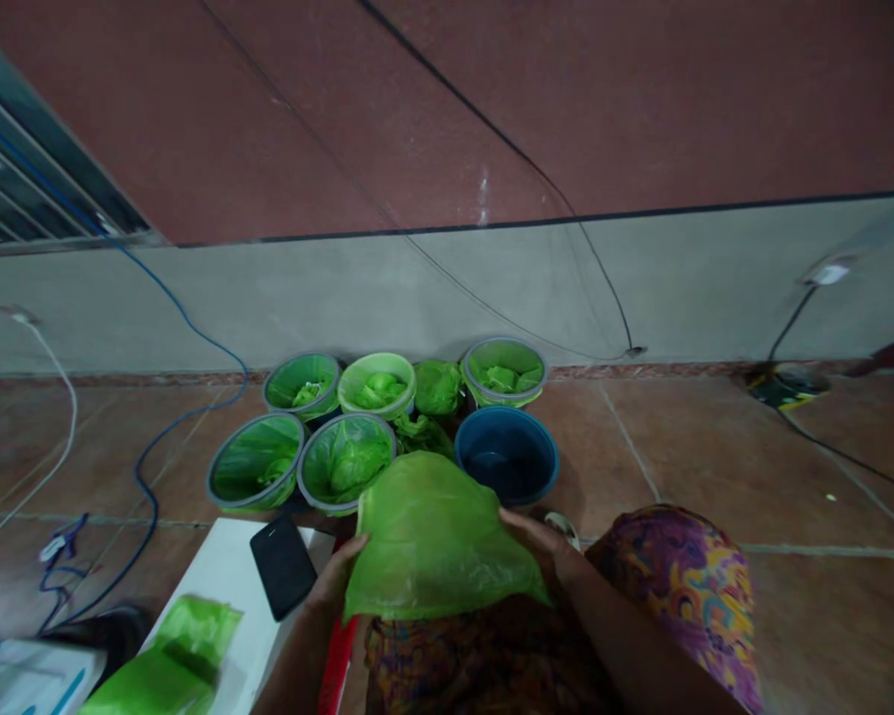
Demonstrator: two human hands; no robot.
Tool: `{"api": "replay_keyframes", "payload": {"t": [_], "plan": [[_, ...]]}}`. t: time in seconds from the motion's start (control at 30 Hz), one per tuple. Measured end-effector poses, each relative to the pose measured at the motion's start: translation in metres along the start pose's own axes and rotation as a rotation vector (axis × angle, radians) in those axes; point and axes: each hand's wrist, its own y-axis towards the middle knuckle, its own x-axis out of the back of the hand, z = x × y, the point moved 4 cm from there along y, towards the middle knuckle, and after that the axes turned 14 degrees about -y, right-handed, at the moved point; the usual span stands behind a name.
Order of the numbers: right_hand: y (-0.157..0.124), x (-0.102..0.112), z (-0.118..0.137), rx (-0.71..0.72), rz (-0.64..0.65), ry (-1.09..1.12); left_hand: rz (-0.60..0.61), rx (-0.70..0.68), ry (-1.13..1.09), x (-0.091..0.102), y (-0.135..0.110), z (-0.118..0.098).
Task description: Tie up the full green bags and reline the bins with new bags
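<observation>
Above the floor (715, 457), short of its far edge, left hand (341, 571) and right hand (542, 541) pinch the green bag (439, 541) at either side; pulling evenly should limit tearing.

I can't read any text from here — upper left to lower right. Labels, numbers, signs — none legible.

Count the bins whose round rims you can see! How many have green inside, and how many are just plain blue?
Green-lined bins: 5
Plain blue bins: 1
Total: 6
</observation>
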Motion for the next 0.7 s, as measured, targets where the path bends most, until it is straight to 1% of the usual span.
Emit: {"api": "replay_keyframes", "payload": {"t": [0.07, 0.1, 0.13, 0.23, 0.27, 0.33, 0.43, 0.53, 0.6, 0.7], "plan": [[-0.002, 0.006, -0.002, -0.003, 0.014, -0.023, 0.075, 0.097, -0.050, 0.003, -0.003, 0.002], [-0.004, 0.012, -0.002, 0.000, -0.011, -0.035, 0.077, 0.122, -0.061, 0.005, -0.004, 0.000], [-0.007, 0.019, 0.000, 0.004, -0.066, -0.043, 0.049, 0.120, -0.058, 0.007, -0.005, -0.003], [-0.022, 0.043, 0.017, 0.041, -0.295, -0.064, -0.063, 0.032, -0.049, 0.010, -0.007, -0.023], [-0.029, 0.050, 0.026, 0.072, -0.363, -0.074, -0.078, -0.009, -0.058, 0.009, -0.009, -0.031], [-0.045, 0.058, 0.049, 0.150, -0.456, -0.094, -0.088, -0.089, -0.094, 0.004, -0.014, -0.049], [-0.071, 0.061, 0.083, 0.284, -0.587, -0.140, -0.106, -0.199, -0.142, -0.007, -0.021, -0.072], [-0.091, 0.056, 0.107, 0.374, -0.690, -0.180, -0.081, -0.273, -0.122, -0.021, -0.026, -0.087], [-0.100, 0.051, 0.116, 0.403, -0.698, -0.201, -0.066, -0.335, -0.088, -0.030, -0.028, -0.094], [-0.110, 0.044, 0.125, 0.449, -0.670, -0.218, -0.113, -0.480, -0.014, -0.037, -0.032, -0.104]]}}
